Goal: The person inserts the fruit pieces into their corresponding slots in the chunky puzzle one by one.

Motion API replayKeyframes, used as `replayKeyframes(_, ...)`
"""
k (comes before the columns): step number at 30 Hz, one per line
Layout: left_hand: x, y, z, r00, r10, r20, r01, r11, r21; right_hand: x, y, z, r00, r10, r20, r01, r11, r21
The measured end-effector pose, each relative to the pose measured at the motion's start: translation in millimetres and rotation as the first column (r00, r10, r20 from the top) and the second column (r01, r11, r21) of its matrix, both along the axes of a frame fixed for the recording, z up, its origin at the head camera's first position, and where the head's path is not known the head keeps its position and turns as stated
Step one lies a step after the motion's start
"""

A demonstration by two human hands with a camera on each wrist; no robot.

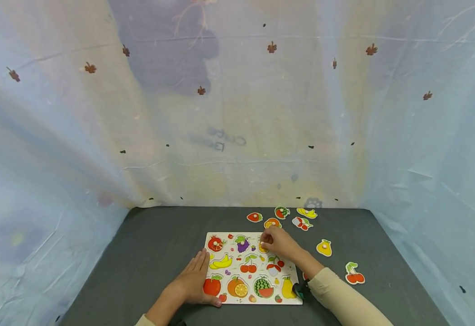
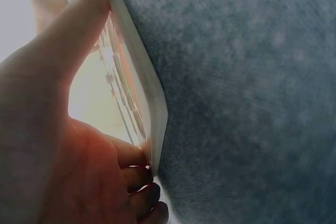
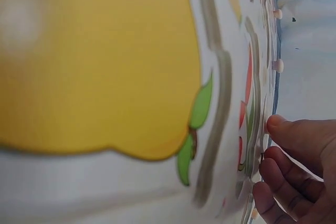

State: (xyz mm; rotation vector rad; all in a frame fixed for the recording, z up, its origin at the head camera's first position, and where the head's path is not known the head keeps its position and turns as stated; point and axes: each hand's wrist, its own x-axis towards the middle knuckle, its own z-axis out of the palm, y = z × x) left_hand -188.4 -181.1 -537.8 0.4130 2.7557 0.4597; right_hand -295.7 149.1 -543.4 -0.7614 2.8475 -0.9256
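Note:
A white fruit puzzle board (image 1: pixel 258 274) lies on the dark table. My left hand (image 1: pixel 194 280) rests along its left edge, fingers fairly straight and thumb by the front edge; the left wrist view shows the palm against the board's corner (image 2: pixel 157 103). At the board's upper right, my right hand (image 1: pixel 280 244) pinches a yellow fruit piece (image 1: pixel 263 247), partly covered by the fingers. In the right wrist view the thumb and fingers (image 3: pixel 275 169) meet close over the board. A pomegranate piece (image 1: pixel 215 243) and a grape piece (image 1: pixel 242 243) sit in the top row.
Behind the board lie strawberry (image 1: pixel 254 217), orange (image 1: pixel 272 222), watermelon (image 1: pixel 282 212), banana (image 1: pixel 307 213) and red-and-white fruit (image 1: pixel 302 223) pieces. Right of it are a pear piece (image 1: pixel 324 247) and a cherry piece (image 1: pixel 354 273). A patterned curtain (image 1: pixel 237 136) surrounds the table.

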Motion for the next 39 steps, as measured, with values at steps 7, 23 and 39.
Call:
replayKeyframes(7, 0.8, -0.2, -0.7, 1.000, -0.002, -0.008, 0.002, 1.000, 0.008, 0.3, -0.7, -0.9, 1.000, 0.006, -0.004, -0.006, 1.000, -0.004)
replayKeyframes(23, -0.2, -0.1, -2.5, 1.000, -0.022, 0.008, 0.022, 1.000, 0.006, -5.6, -0.8, 8.6, 0.997, 0.042, 0.058, -0.039, 0.998, -0.051)
replayKeyframes(39, -1.8, -0.4, -4.9, 1.000, -0.003, 0.013, 0.003, 1.000, 0.000, -30.4, -18.8, 10.1, 0.992, -0.113, -0.057, 0.103, 0.984, -0.145)
